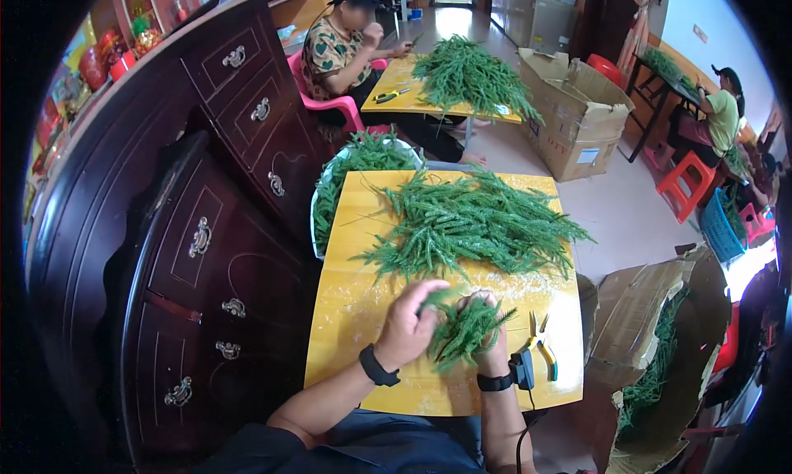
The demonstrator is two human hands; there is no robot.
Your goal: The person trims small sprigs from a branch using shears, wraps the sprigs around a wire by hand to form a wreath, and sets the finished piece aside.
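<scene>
Above the near part of the yellow table [346, 325], busy with 2 bare hands around 1 bunch of green sprigs [464, 332]. Gripping that bunch in the right hand [497, 340], with fingers curled and mostly hidden behind the needles. Holding the left hand [410, 319] just beside it, with thumb and forefinger parted in a curve and a green blur near the tips; cannot tell whether pinching a sprig there or only brushing past. Wearing 2 black wristbands, 1 on the left wrist [379, 367] and 1 on the right [495, 382], the latter with 1 small black box [522, 369] and a cable beside it.

Just right of the right hand, 1 set of pliers [541, 348], with jaws parted and pointing away. Across the far part of the table, 1 large pile of sprigs [474, 222], too tangled to count. Behind, 1 more yellow table [394, 76], with 1 pile [474, 71] and 1 more set of pliers [388, 96] on top, and 1 person [342, 53] seated alongside in 1 pink chair [351, 111]. To the right, 2 large cardboard boxes, 1 by the farther yellow table [569, 119] and 1 nearer [631, 325], with greenery inside the nearer. To the left, 1 dark wooden cabinet [206, 284] with 7 metal handles showing.
</scene>
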